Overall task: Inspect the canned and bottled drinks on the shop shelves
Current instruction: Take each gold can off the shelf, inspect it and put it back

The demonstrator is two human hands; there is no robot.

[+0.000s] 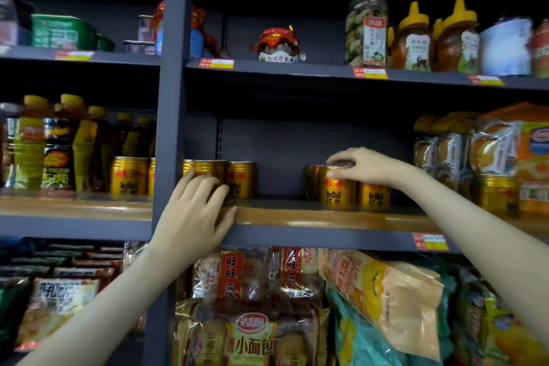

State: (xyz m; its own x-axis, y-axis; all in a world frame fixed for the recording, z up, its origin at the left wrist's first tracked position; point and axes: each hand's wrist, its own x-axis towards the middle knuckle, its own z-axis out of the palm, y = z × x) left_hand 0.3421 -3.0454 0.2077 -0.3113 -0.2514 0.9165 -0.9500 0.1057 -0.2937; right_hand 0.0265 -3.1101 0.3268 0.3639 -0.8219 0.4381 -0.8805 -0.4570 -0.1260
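Gold Red Bull cans stand along the middle shelf. My right hand grips the top of one gold can from above, fingers curled round its rim; another can stands just to its right. My left hand reaches over the shelf edge with fingers spread, covering a can in the left group; a neighbouring can stands clear of it. More gold cans and yellow-capped drink bottles fill the left bay.
A dark upright post splits the shelving. The top shelf holds jars, honey bottles and green tins. Packaged cakes crowd the right of the middle shelf. Snack bags fill the lower shelf.
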